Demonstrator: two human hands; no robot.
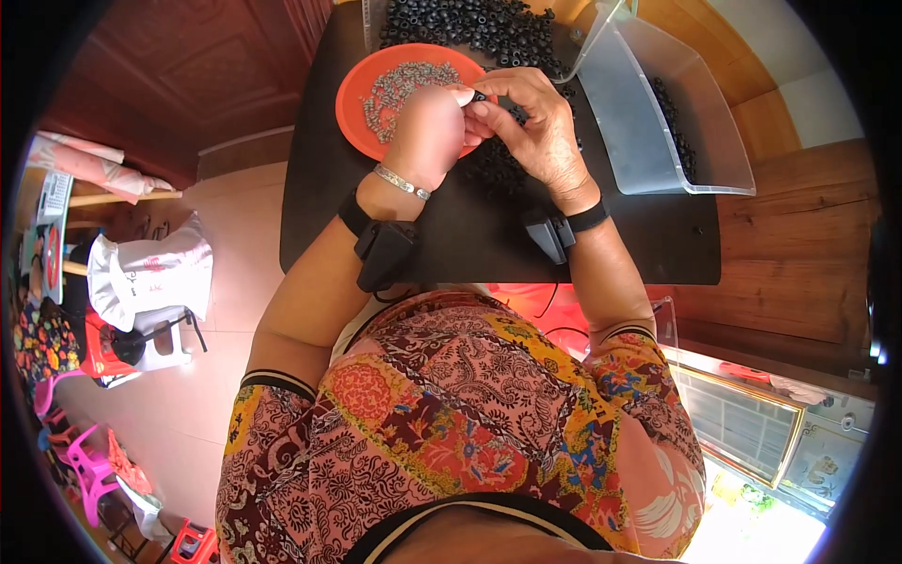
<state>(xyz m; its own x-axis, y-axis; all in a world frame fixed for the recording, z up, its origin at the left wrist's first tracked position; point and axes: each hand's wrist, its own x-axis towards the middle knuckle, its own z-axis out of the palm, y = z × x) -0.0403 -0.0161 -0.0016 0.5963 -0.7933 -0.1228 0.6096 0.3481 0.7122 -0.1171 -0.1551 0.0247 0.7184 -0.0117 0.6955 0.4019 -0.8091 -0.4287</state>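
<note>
My left hand and my right hand meet over the right rim of a round orange-red plate. Between their closed fingertips is a small black plastic piece, mostly covered by the fingers. Many tiny grey metal pieces lie spread in the plate, too small to tell their kind. Behind the plate is a heap of small black hollow plastic pieces. More black pieces lie on the table below my hands.
The black table has a clear plastic bin on its right, tilted, with black pieces inside. A wooden panel stands to the right. On the floor at left are a white sack and pink plastic stools.
</note>
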